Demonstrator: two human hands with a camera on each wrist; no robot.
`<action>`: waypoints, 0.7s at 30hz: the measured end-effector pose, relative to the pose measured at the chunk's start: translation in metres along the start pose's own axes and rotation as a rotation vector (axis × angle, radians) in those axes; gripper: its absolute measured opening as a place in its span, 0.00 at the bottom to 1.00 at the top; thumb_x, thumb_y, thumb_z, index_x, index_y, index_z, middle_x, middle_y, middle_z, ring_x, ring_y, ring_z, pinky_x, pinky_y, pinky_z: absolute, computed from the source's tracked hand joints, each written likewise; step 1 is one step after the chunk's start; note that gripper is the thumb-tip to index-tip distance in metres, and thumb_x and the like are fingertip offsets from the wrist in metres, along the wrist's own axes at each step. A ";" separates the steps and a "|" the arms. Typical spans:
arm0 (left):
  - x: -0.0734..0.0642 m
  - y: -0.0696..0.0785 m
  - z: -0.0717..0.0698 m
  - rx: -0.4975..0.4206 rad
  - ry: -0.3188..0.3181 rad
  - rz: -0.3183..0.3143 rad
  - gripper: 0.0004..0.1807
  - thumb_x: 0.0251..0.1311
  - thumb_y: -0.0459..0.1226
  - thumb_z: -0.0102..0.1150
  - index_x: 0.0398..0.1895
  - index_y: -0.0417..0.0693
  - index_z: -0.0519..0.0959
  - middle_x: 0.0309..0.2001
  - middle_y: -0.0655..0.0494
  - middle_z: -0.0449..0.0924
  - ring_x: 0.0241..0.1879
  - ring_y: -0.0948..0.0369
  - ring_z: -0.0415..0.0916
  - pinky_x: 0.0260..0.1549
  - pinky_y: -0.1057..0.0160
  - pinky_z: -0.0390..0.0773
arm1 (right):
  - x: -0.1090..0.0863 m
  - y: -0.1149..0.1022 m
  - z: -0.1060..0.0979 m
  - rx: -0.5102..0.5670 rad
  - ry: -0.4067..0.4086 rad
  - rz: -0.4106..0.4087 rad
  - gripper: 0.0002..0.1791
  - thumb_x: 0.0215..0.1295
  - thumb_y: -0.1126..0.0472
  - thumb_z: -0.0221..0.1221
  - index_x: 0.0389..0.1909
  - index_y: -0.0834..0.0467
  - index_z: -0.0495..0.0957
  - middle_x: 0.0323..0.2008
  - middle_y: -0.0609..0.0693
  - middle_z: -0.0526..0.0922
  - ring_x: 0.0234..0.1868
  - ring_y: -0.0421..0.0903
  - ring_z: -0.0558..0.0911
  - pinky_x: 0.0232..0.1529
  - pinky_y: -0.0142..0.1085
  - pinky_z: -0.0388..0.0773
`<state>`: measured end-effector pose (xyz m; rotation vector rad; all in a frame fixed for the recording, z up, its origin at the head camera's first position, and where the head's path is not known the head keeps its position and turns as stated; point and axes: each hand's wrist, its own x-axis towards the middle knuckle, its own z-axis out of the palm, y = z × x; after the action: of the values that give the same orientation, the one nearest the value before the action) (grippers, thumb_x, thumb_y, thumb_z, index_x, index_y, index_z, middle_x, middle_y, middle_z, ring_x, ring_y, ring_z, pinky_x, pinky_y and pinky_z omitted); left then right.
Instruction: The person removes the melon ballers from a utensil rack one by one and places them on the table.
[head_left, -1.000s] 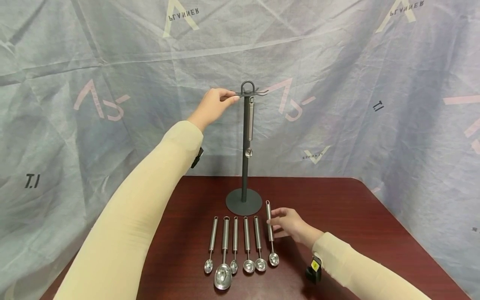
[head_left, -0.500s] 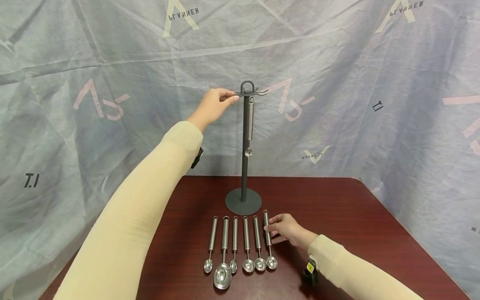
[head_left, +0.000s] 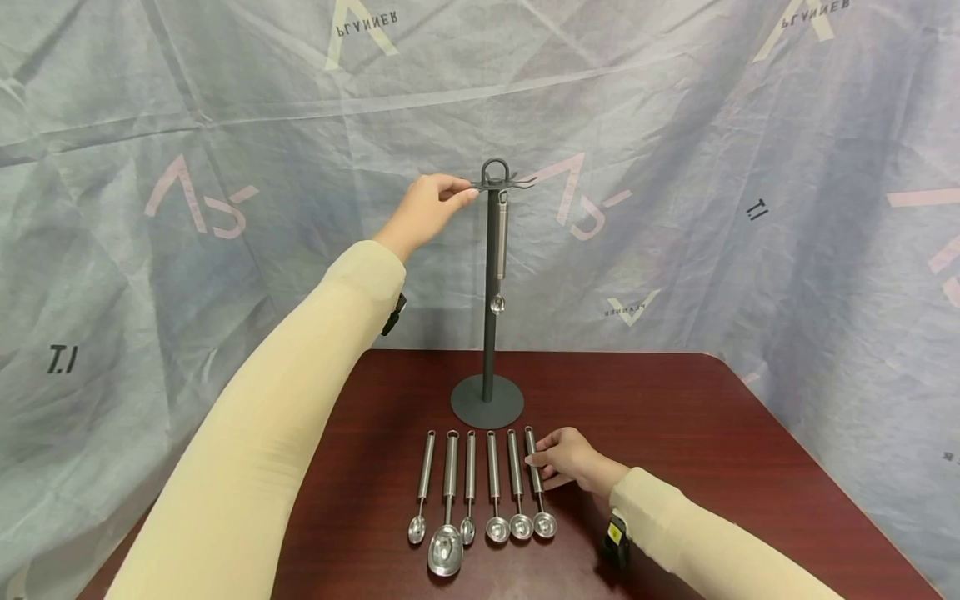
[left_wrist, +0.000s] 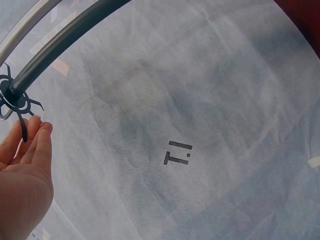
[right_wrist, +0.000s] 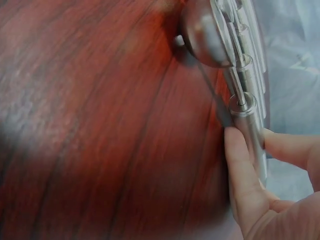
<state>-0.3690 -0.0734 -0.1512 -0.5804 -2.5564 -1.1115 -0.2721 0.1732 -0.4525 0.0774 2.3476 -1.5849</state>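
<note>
My left hand [head_left: 429,208] pinches one hook at the top of a dark metal stand [head_left: 490,333]. In the left wrist view the same hook [left_wrist: 23,129] lies between thumb and fingers. A small steel scoop [head_left: 502,242] hangs from another hook. Low on the right, my right hand [head_left: 573,460] pinches the handle of the rightmost round-bowled scoop [head_left: 545,525], at the end of a row on the table. The right wrist view shows thumb and finger on opposite sides of its steel handle [right_wrist: 246,120]. Two similar round-bowled scoops [head_left: 497,530] lie just left of it.
Further left in the row are two narrow scoops [head_left: 417,530] and a larger oval-bowled scoop [head_left: 446,550]. The stand's round base [head_left: 468,408] sits behind the row on the dark red table [head_left: 637,400]. A grey printed cloth [head_left: 712,167] hangs behind.
The right hand has brought the rightmost scoop down and left, so it now lies beside the row. My left hand stays on the stand's hook.
</note>
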 end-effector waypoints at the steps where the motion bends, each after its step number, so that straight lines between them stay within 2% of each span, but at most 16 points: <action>1: 0.000 0.000 0.000 0.001 -0.001 0.002 0.26 0.70 0.50 0.51 0.66 0.48 0.72 0.64 0.53 0.73 0.64 0.59 0.70 0.63 0.60 0.70 | 0.000 0.000 0.000 -0.004 0.001 0.003 0.15 0.60 0.69 0.64 0.45 0.71 0.73 0.36 0.60 0.81 0.25 0.46 0.76 0.32 0.45 0.86; 12: -0.001 0.002 -0.002 -0.010 0.007 0.002 0.26 0.70 0.49 0.51 0.66 0.47 0.72 0.64 0.52 0.74 0.63 0.59 0.71 0.63 0.61 0.70 | -0.001 -0.006 0.002 -0.025 0.014 0.036 0.10 0.61 0.69 0.64 0.40 0.67 0.74 0.36 0.59 0.80 0.22 0.46 0.77 0.29 0.46 0.86; 21: 0.001 0.000 -0.001 -0.004 0.000 -0.004 0.27 0.70 0.50 0.51 0.66 0.48 0.71 0.64 0.52 0.73 0.63 0.59 0.70 0.63 0.61 0.70 | -0.005 -0.006 0.002 -0.030 0.013 0.048 0.10 0.61 0.68 0.64 0.38 0.67 0.74 0.35 0.58 0.79 0.22 0.47 0.76 0.28 0.46 0.86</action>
<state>-0.3695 -0.0738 -0.1508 -0.5764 -2.5567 -1.1180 -0.2679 0.1694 -0.4460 0.1369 2.3607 -1.5311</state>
